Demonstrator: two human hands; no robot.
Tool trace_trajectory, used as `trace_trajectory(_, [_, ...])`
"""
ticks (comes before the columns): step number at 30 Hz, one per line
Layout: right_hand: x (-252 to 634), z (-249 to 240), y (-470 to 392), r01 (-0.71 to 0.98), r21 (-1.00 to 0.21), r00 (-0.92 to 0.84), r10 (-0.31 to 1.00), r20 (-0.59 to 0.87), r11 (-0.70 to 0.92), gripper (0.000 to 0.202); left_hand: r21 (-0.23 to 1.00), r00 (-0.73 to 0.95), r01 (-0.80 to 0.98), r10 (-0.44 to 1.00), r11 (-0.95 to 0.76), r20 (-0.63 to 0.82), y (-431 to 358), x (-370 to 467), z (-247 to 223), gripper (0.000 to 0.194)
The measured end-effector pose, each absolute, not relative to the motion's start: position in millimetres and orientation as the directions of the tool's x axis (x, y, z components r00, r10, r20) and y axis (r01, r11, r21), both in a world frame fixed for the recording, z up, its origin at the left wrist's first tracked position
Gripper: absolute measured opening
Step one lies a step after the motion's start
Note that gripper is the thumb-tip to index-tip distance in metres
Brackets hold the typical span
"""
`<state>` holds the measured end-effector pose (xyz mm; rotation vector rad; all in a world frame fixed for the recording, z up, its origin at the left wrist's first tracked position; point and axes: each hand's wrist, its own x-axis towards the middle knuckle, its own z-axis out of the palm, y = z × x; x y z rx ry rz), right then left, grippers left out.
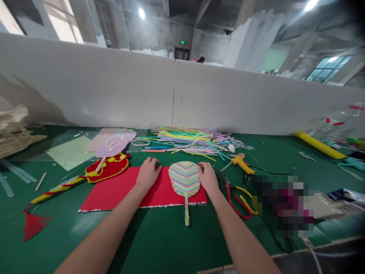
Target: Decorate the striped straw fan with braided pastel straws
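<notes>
A small striped fan (185, 179) in pastel yellow, pink, green and blue lies on a red rectangular board (111, 196). Its wrapped handle points toward me and reaches past the board's near edge. On the board, left of the fan, rests my left hand (149, 173), fingers loosely bent and apart, holding nothing. My right hand (208, 176) lies at the fan's right edge with its fingertips against or just beside the rim; it does not appear to grip it. Scissors (238, 199) with red and yellow handles are right of that hand.
Pastel pipe cleaners (191, 140) are piled behind the board. A red and yellow tasselled fan (107, 169) overlaps its left corner, near lilac cutouts (116, 144). A yellow glue gun (242, 164) and its black cable lie right. A white partition (128, 91) borders the green table (159, 243).
</notes>
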<state>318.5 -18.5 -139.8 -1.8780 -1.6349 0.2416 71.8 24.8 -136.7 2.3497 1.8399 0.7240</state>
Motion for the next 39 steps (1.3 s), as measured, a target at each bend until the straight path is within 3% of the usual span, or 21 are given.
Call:
trace_trajectory(4, [325.9,-123.8,-24.0,0.901,-0.423,0.269,0.888,0.373,-0.096,0.021,0.234,0.171,0.944,0.952,-0.232,0.255,22.1,72.5,-130.8,0.017])
trace_trajectory(7, [348.7,-112.4,-28.8,0.918,-0.316,0.361,0.835,0.416,-0.239,0.023,0.169,0.161,0.963,0.953,-0.208,0.255,20.9,76.5,-128.3,0.018])
trace_trajectory(12, [389.8,-121.9,-37.1,0.887,-0.227,0.452,0.853,0.26,-0.401,0.043,0.171,0.143,0.966,0.954,-0.193,0.263,21.8,75.1,-133.3,0.019])
trace_trajectory(18, [402.5,-143.3,-38.1,0.854,-0.373,0.456,0.866,0.206,-0.362,0.031,0.208,0.145,0.957,0.952,-0.204,0.27,20.8,71.9,-133.3,0.02])
trace_trajectory(25, [402.3,-142.0,-37.2,0.848,-0.404,0.444,0.876,0.186,-0.343,0.028,0.211,0.141,0.956,0.949,-0.205,0.281,21.3,71.0,-135.8,0.021])
trace_trajectory(32, [408.2,-139.5,-40.1,0.85,-0.447,0.437,0.848,0.299,-0.28,0.028,0.204,0.147,0.957,0.949,-0.208,0.278,23.6,69.6,-137.7,0.022])
trace_trajectory(39, [414.4,-141.0,-36.7,0.779,-0.544,0.501,0.832,0.238,-0.313,0.028,0.195,0.145,0.959,0.948,-0.206,0.284,21.1,70.4,-135.9,0.022])
